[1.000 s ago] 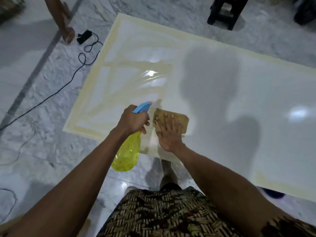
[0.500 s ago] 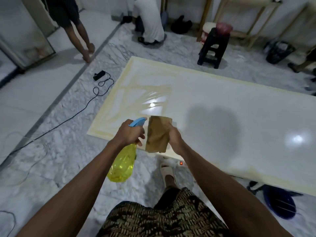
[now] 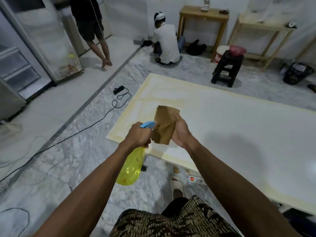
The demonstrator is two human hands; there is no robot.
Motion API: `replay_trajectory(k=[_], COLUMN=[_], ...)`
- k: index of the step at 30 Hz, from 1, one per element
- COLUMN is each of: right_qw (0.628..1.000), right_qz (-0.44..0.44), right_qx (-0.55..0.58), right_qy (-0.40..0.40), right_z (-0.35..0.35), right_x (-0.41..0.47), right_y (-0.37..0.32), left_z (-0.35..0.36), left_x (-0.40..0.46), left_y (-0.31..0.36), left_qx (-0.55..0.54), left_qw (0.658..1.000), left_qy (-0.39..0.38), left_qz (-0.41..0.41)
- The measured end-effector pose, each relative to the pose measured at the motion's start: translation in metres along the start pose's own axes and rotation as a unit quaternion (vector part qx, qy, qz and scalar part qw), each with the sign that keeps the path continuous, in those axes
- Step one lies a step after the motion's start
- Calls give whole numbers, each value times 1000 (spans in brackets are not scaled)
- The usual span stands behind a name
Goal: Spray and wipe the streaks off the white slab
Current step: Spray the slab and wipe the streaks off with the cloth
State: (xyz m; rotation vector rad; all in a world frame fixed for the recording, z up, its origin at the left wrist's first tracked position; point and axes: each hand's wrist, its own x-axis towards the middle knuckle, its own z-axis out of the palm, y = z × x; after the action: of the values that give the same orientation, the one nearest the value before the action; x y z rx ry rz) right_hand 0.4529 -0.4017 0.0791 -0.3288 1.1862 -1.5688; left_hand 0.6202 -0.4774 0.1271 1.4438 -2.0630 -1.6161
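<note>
The white slab [image 3: 230, 130] lies flat across the right of the view, with yellowish streaks over its left end and along its edges. My left hand [image 3: 136, 135] grips a yellow spray bottle [image 3: 130, 168] by its blue trigger head, held above the slab's near left corner. My right hand [image 3: 181, 132] holds a brown cloth [image 3: 164, 124] upright in the air, right in front of the bottle's nozzle. The cloth is off the slab.
Black cables [image 3: 95, 124] and a power adapter [image 3: 118, 89] lie on the marble floor to the left. A black stool [image 3: 225, 69] stands beyond the slab. One person squats [image 3: 165, 43] and another stands [image 3: 92, 26] at the back. A power strip [image 3: 195, 179] and my sandalled foot [image 3: 177, 185] are below the slab's edge.
My right hand lifted the cloth from the slab and turned it upright before the nozzle. My head has risen, bringing the far room into view.
</note>
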Motion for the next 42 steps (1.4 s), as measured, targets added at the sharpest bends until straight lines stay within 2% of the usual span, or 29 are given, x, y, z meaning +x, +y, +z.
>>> replay_trajectory(k=[3, 7, 13, 16, 21, 27, 29, 31, 33, 35, 38, 40, 41, 42], right_qw=[1000, 1000, 999, 999, 997, 975, 951, 915, 884, 850, 785, 712, 672, 647], right_qz=[-4, 9, 20, 21, 56, 98, 76, 16, -42, -64, -9, 76, 83, 74], right_qx=[0, 3, 24, 43, 45, -117, -206, -319, -400, -471, -591, -680, -719, -741], right_qy=[-20, -22, -14, -17, 20, 162, 216, 244, 237, 227, 183, 157, 155, 165], right_z=[8, 15, 17, 13, -22, -110, -142, -168, -194, -218, -249, -267, -272, -272], right_x=[3, 15, 45, 64, 118, 215, 255, 291, 333, 385, 450, 477, 482, 486], right_y=[-3, -8, -19, -25, -23, -52, -78, -111, -144, -169, -174, -148, -130, -112], left_z=[-3, -4, -8, -8, 5, 27, 37, 46, 54, 62, 71, 76, 76, 75], left_x=[-3, 2, 26, 47, 110, 209, 248, 282, 317, 353, 388, 409, 412, 419], left_y=[2, 8, 14, 22, 42, 87, 104, 120, 132, 137, 130, 122, 120, 116], left_qx=[3, -9, -10, -7, -16, -7, 3, 5, -8, -20, -27, -30, -34, -39], left_qw=[1000, 1000, 998, 998, 999, 999, 999, 998, 998, 997, 996, 995, 995, 995], left_qy=[14, -4, 58, 48, 17, -33, -48, -59, -62, -66, -81, -90, -89, -86], left_qz=[3, -6, -22, -28, -26, -28, -25, -28, -29, -22, 0, -4, -6, -11])
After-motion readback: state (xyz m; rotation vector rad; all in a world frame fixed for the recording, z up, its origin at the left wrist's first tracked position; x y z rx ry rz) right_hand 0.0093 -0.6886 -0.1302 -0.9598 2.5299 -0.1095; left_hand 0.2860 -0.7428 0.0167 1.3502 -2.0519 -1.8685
